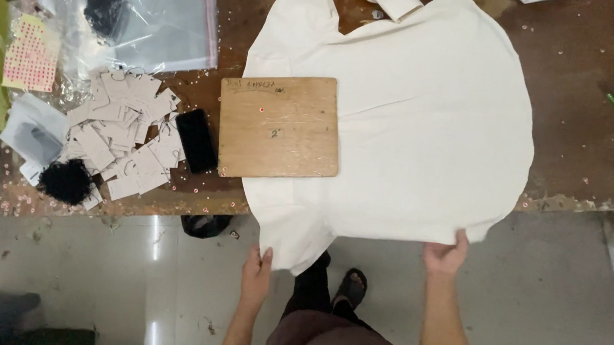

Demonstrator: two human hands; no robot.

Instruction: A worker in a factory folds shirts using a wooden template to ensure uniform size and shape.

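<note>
— While both hands pinch the shirt's hem, where does it lie?

— Left hand (256, 272) and right hand (446, 254) each grip the cream shirt (418, 123) at its lower edge, likely keeping it flat — it lies spread on the brown table (591, 149).

— Anything in the way?

— A wooden board (279, 127) rests on its left side; beside that a black phone (196, 140), paper tags (125, 134) and a clear bag (148, 15).

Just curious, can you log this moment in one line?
left hand: grips cream shirt hem | right hand: grips hem | wooden board: on shirt
</note>
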